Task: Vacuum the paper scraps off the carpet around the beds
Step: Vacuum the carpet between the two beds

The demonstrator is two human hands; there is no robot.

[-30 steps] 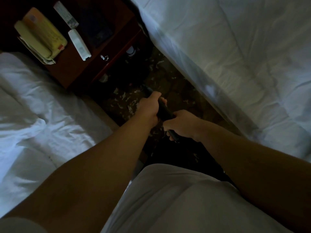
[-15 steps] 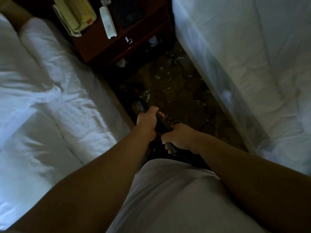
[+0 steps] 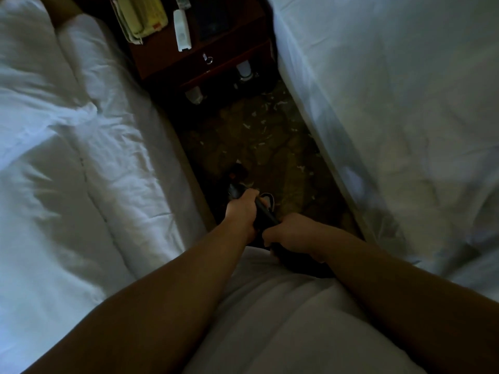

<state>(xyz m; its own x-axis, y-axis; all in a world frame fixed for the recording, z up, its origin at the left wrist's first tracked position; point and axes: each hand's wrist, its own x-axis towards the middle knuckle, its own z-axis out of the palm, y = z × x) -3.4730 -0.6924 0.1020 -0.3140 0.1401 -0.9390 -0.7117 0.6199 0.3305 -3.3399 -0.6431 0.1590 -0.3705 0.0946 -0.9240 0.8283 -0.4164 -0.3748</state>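
Paper scraps (image 3: 263, 128): small white bits scattered on the patterned carpet (image 3: 294, 160), in the narrow strip between the two beds. They are densest at the far end by the nightstand and along the right bed's edge, with a few mid-strip. My read: the far end isn't cleaned yet.

Vacuum handle (image 3: 264, 213): a dark tube angled forward and down toward the left edge of the strip. Its lower end runs into shadow beside the left bed. The floor head is too dark to make out, so I can't tell if it sits on the carpet.

Hands: both are wrapped round the handle. The left hand (image 3: 242, 211) is further down the tube and the right hand (image 3: 290, 233) is nearer the body, the two almost touching. The stacked grip makes sense, probably front hand steering and rear hand pushing, since the aisle leaves no room to stand side-on.

Left bed (image 3: 81, 157) and right bed (image 3: 391, 103): white bedding drapes down both sides of the aisle. It's a likely snag for suction near the hems.

Nightstand (image 3: 167, 59): it closes the far end of the strip. A phone (image 3: 143, 18) and a remote (image 3: 182, 31) lie on top. Two pale items sit low under it, and I can't identify them.

Next move, as I judge it: push straight toward the nightstand, favouring the right edge.
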